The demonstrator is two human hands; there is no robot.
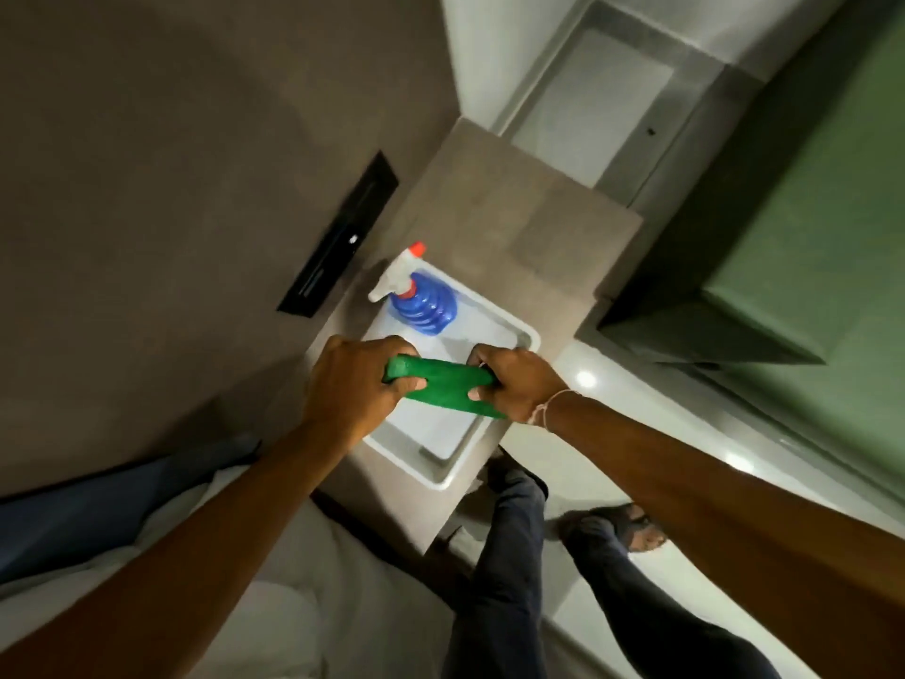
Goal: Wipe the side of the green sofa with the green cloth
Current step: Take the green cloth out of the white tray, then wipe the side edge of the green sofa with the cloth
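A folded green cloth point(443, 387) is stretched between both hands just above a white tray point(494, 316). My left hand point(352, 384) grips its left end, and my right hand point(514, 379) grips its right end. The green sofa point(803, 247) stands to the right, its dark side panel point(685, 330) facing the small table.
A blue spray bottle point(423, 301) with a white trigger and red nozzle lies in the tray. The tray rests on a brown side table point(529, 213). A black slot point(338, 237) sits in the brown wall at left. My legs and sandalled foot point(631, 526) stand on pale floor below.
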